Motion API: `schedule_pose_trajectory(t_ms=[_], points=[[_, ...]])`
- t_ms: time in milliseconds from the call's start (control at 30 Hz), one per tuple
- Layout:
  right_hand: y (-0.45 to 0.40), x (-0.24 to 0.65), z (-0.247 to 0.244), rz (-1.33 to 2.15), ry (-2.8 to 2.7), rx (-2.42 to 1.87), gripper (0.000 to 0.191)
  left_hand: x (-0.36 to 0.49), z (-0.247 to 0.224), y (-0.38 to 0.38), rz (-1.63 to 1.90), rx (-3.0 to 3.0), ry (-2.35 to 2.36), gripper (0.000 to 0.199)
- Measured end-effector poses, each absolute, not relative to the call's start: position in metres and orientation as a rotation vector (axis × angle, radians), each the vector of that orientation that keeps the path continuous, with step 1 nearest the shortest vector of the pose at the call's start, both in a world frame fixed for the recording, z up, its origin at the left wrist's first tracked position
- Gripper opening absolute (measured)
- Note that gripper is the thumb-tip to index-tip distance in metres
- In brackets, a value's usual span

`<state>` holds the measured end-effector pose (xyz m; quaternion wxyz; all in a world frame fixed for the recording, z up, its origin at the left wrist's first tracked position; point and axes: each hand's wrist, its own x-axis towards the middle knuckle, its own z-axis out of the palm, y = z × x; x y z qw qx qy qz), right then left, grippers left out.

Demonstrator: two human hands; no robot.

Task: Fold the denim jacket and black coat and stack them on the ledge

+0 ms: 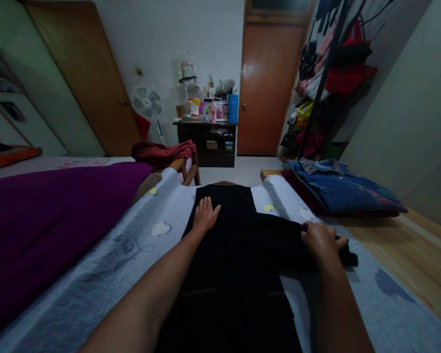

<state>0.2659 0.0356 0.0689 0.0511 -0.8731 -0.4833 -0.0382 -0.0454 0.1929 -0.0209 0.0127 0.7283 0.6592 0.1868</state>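
A black long-sleeved garment [235,255] is spread over the pale grey patterned bed cover [132,245]. One of its sleeves [279,235] stretches out to the right. Resting on the upper left part of the black cloth, my left hand [206,215] is open, with its fingers extended. My right hand [322,241] is closed on the sleeve near its outer end, and the cuff end sticks out past my fingers. The palm side of my right hand is hidden.
A folded blue denim garment [341,184] lies on a dark red cloth at the right, beside a wooden board [422,245]. Purple bedding [66,220] covers the left side. Beyond the bed stand a wooden chair [194,169] with red cloth, a fan [147,102] and a dark cabinet [206,159].
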Motion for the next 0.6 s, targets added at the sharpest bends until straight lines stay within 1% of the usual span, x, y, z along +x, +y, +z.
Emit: schedule_pose_trajectory(t_ms=[133,267,333,433,533,600], points=[[0.035,0.267,0.08,-0.133,-1.49,-2.598,0.029,-0.05,-0.021,0.196,0.734,2.276,1.982,0.054],[0.037,0.275,0.078,-0.131,-1.39,-2.505,0.034,-0.054,-0.019,0.196,0.982,2.25,1.935,0.04],[0.037,0.279,0.072,-0.178,-1.273,-2.496,0.036,-0.054,-0.018,0.195,1.039,2.232,1.946,0.039],[0.035,0.28,0.064,-0.23,-1.205,-2.53,0.042,-0.054,-0.018,0.193,1.025,2.261,1.912,0.039],[0.034,0.28,0.062,-0.143,-1.292,-2.634,0.045,-0.054,-0.018,0.193,1.001,2.302,1.864,0.038],[0.033,0.281,0.065,-0.102,-1.364,-2.691,0.042,-0.054,-0.019,0.194,0.989,2.316,1.85,0.036]])
